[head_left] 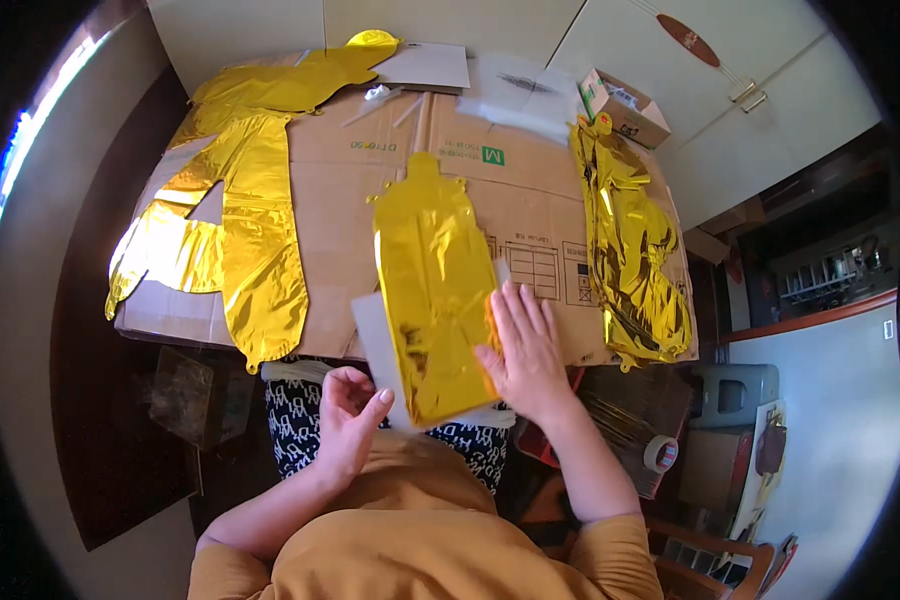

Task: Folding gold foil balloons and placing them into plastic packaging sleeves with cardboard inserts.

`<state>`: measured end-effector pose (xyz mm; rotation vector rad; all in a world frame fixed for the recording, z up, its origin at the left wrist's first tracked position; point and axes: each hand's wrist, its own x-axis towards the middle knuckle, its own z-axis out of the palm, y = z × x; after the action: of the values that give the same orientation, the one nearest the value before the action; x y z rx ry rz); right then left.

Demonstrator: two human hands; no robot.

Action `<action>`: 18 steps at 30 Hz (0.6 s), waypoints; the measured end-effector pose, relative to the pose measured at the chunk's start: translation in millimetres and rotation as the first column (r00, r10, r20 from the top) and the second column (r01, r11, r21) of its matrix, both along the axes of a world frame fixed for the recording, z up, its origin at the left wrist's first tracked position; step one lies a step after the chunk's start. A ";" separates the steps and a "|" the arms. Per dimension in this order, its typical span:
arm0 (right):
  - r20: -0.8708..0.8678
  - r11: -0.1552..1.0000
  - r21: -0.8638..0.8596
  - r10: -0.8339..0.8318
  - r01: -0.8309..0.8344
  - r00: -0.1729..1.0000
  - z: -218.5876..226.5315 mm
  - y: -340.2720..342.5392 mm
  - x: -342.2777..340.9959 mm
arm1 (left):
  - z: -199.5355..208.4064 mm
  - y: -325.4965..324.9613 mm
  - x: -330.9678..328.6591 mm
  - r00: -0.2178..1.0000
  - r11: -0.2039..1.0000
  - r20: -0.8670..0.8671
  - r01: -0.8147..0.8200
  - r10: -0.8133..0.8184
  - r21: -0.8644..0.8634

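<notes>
A flat gold foil balloon (432,270) lies lengthwise before me, its narrow tab at the far end and its near end at the table's front edge. Under its lower part is a pale grey board (374,335), showing along the left side. My right hand (526,350) lies with stretched fingers over an orange cloth-like piece (492,320) at the balloon's right edge; most of that piece is hidden beneath the hand. Close to the board's lower left corner, my left hand (351,418) has loosely curled fingers and its thumb apart, with nothing visible in it.
Flat cardboard (335,200) covers the table. More gold foil balloons lie at left (260,220) and right (635,250). At the back are a white sheet (425,66), clear plastic film (520,95) and a small carton (625,108). A tape roll (660,454) is below right.
</notes>
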<state>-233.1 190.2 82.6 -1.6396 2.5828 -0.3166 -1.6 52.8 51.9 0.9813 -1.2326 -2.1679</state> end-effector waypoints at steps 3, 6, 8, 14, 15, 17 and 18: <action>0.046 0.999 -0.035 0.008 -0.006 0.999 3.3 20.5 45.1 | 2.6 -7.8 -2.3 0.993 0.983 -0.006 0.115 -0.116 0.146; 0.120 0.948 -0.305 -0.060 0.094 0.991 6.5 40.5 69.2 | 11.1 -15.0 0.2 0.975 0.948 -0.020 0.218 -0.219 0.233; 0.253 0.843 -0.451 -0.196 0.295 0.947 2.8 57.7 74.9 | 7.7 -17.3 7.1 0.964 0.938 -0.009 0.259 -0.264 0.231; 0.960 0.620 -0.271 0.114 0.737 0.256 -10.3 52.2 77.6 | 6.5 -20.1 14.5 0.879 0.866 0.046 0.456 -0.474 0.207; 0.913 0.666 -0.336 0.058 0.666 0.403 -14.2 49.0 71.4 | 8.3 -21.5 14.2 0.860 0.845 0.047 0.488 -0.508 0.217; 0.941 0.684 -0.304 0.105 0.664 0.323 -17.5 44.3 65.7 | 12.6 -28.0 12.5 0.819 0.804 0.049 0.548 -0.572 0.231; 0.951 0.693 -0.289 0.128 0.661 0.282 -18.6 44.4 66.1 | 10.0 -30.1 12.7 0.863 0.854 0.018 0.497 -0.506 0.155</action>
<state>-167.0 234.5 63.9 -0.4848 1.7256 -1.7909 11.1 22.7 61.9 0.8483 -1.5090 -2.6789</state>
